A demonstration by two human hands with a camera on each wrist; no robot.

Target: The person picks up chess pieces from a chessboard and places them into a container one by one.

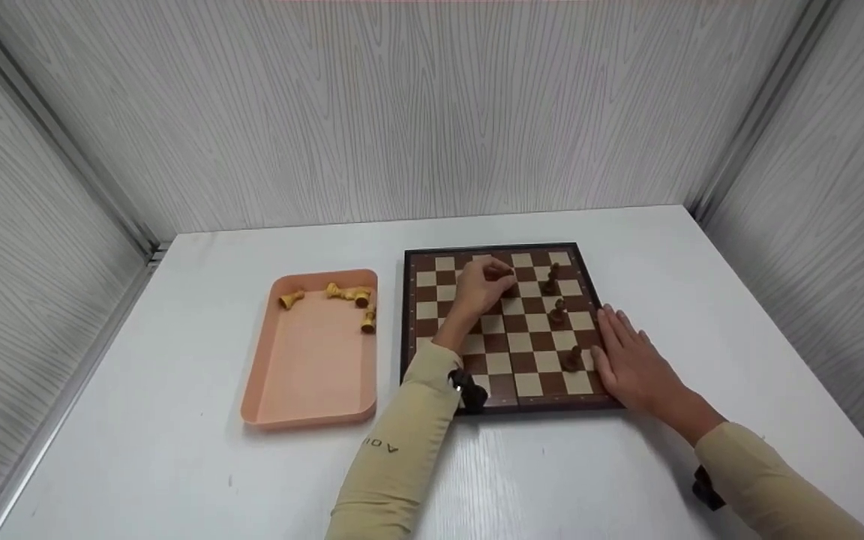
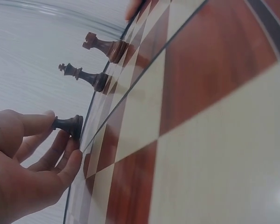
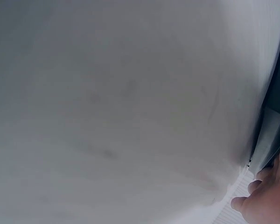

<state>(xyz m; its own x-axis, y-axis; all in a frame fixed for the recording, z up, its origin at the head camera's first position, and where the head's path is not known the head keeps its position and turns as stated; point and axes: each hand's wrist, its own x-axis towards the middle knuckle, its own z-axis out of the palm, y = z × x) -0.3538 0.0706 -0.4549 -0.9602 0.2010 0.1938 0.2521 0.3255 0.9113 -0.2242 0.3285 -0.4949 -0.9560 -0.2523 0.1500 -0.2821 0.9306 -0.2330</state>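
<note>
I log: dark chess piece (image 2: 71,125), one, pinched in the left hand (image 1: 481,288), at the chessboard (image 1: 529,384). Three dark pieces (image 1: 558,312), standing between the hands. Right hand (image 1: 636,369): fingers straight, at the chessboard's edge. Left of both hands: pink tray (image 1: 319,364), yellow pieces (image 1: 292,299) inside; bench (image 1: 537,480) beneath.

Left grip (image 1: 481,288) over the board (image 1: 518,325), right grip (image 1: 636,366) at its edge, tray (image 1: 319,360) of yellow chessmen (image 1: 368,322) alongside.

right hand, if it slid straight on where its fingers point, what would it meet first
The right hand would likely meet the chessboard's right edge first; any remaining gap is too small to tell.
</note>
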